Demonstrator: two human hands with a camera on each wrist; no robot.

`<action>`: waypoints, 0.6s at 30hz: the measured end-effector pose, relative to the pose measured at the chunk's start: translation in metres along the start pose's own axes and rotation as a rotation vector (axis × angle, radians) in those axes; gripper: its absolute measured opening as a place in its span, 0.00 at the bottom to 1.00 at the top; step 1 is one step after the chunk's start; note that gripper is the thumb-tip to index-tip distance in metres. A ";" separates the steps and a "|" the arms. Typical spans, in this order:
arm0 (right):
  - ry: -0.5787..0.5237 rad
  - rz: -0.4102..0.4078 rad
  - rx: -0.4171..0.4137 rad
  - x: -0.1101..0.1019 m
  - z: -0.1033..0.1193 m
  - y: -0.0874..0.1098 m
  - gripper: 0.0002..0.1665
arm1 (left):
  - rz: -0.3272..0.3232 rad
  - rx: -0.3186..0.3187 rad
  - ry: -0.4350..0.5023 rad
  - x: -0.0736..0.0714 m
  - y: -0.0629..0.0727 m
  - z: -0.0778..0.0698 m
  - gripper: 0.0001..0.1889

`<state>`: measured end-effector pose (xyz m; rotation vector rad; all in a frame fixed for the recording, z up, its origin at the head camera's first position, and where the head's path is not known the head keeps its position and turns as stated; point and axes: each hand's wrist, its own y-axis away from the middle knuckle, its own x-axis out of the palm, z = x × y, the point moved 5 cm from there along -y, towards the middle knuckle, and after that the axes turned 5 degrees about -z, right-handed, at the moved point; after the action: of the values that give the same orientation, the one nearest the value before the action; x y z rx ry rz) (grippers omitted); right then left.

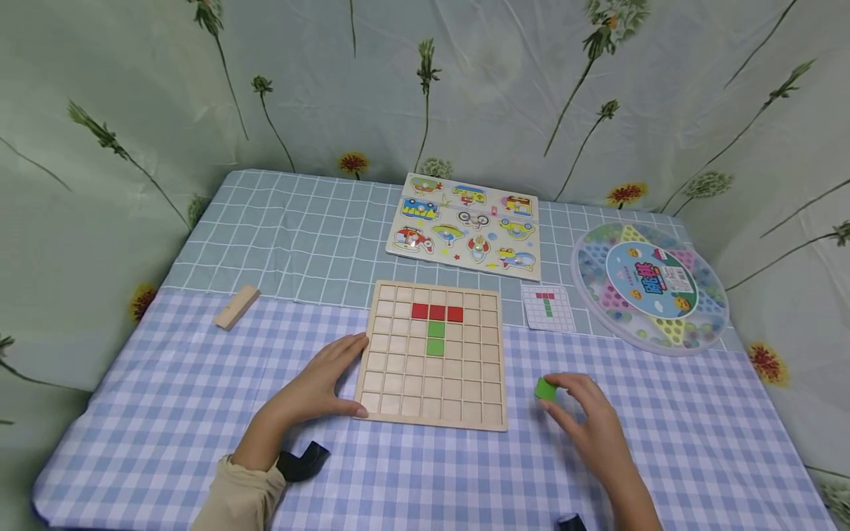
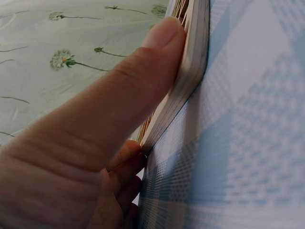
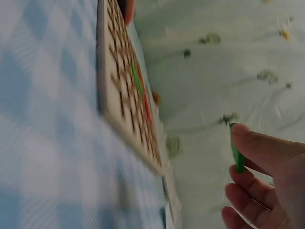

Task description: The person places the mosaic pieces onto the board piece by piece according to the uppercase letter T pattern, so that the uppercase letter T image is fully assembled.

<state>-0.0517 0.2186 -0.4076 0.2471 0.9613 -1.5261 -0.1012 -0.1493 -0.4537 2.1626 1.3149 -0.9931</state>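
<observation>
A wooden grid board (image 1: 405,384) lies flat in the middle of the table. Three red square tiles (image 1: 437,313) sit in a row in its upper part, and two green tiles (image 1: 435,338) run down below the middle one. My left hand (image 1: 323,380) rests at the board's left edge, thumb at the near left corner and fingers spread along the side. To the right of the board, my right hand (image 1: 589,420) pinches a green square tile (image 1: 545,389) between thumb and fingertips. The right wrist view shows this tile (image 3: 237,150) edge-on, held up off the cloth.
A small pattern card (image 1: 547,308) with a red and green T lies right of the board. Behind are a vehicle puzzle (image 1: 465,228) and a round Chinese checkers box (image 1: 651,287). A wooden block (image 1: 237,307) lies at left on the checked tablecloth (image 1: 166,413).
</observation>
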 end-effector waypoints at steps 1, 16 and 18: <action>-0.036 -0.005 -0.020 0.002 0.006 -0.006 0.25 | 0.001 0.001 -0.001 0.000 0.000 0.000 0.59; -0.278 0.204 -0.055 0.091 0.044 -0.054 0.18 | -0.001 -0.003 -0.003 0.000 0.000 0.000 0.59; -0.273 0.250 -0.009 0.102 0.041 -0.053 0.17 | 0.000 -0.001 -0.001 0.000 0.001 0.000 0.59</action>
<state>-0.1072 0.1113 -0.4261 0.1416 0.6925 -1.2869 -0.1009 -0.1499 -0.4537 2.1612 1.3144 -0.9930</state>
